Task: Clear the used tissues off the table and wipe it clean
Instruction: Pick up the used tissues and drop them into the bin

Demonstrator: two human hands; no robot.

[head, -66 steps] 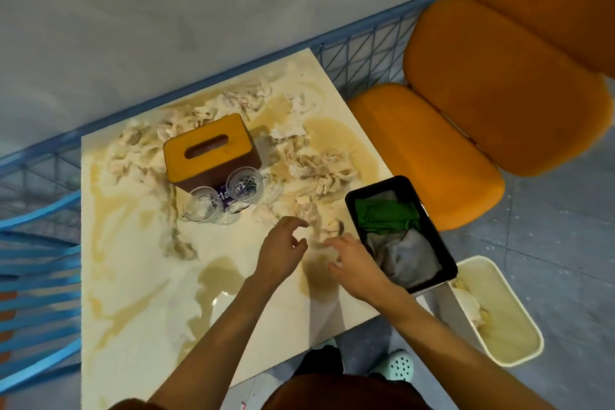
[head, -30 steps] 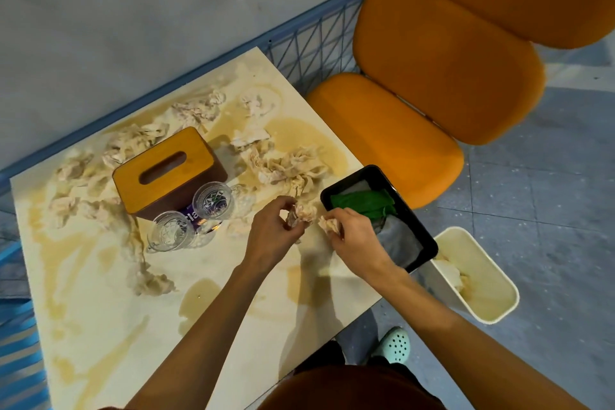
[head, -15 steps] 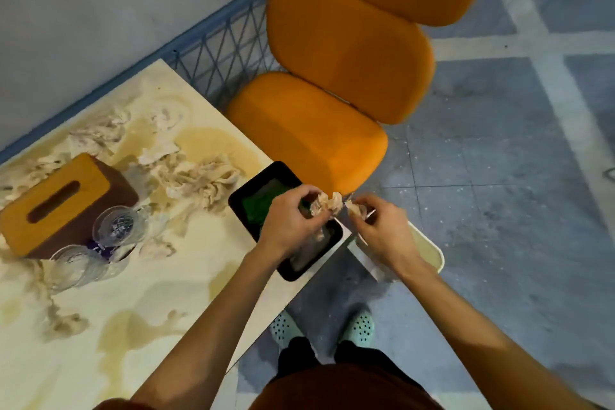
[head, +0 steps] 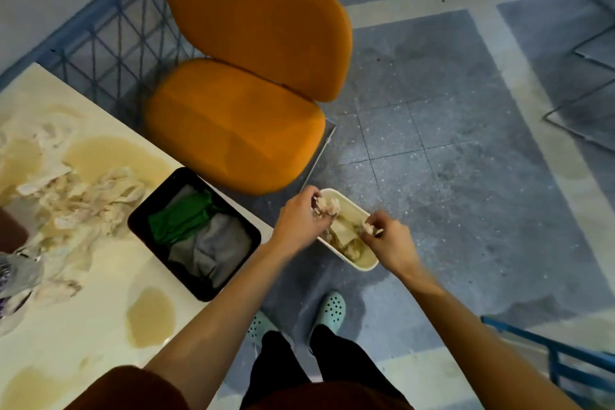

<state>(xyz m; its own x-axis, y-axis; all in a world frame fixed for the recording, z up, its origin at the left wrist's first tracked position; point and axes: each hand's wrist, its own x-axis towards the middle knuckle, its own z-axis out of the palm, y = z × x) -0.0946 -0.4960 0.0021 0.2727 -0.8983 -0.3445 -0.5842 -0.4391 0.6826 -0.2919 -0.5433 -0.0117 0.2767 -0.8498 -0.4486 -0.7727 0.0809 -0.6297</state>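
Both hands hover over a cream waste bin [head: 365,265] on the floor to the right of the table. My left hand [head: 299,220] grips a crumpled used tissue [head: 327,206] above the bin's near-left rim. My right hand [head: 387,238] pinches a smaller tissue wad [head: 367,227] over the bin's middle. Tissues lie inside the bin. A heap of used tissues [head: 80,200] remains on the stained cream table [head: 100,316], with more at its left edge.
A black tray [head: 139,213] holding a green cloth [head: 179,220] and a grey cloth [head: 213,250] sits at the table's right corner. An orange chair [head: 233,130] stands behind. Glasses [head: 16,273] show at the left edge. Brown spill puddles [head: 151,316] mark the tabletop.
Both hands picked tissues off the table beside the tray, then carried them right and down over the floor bin. My view swung right with them.
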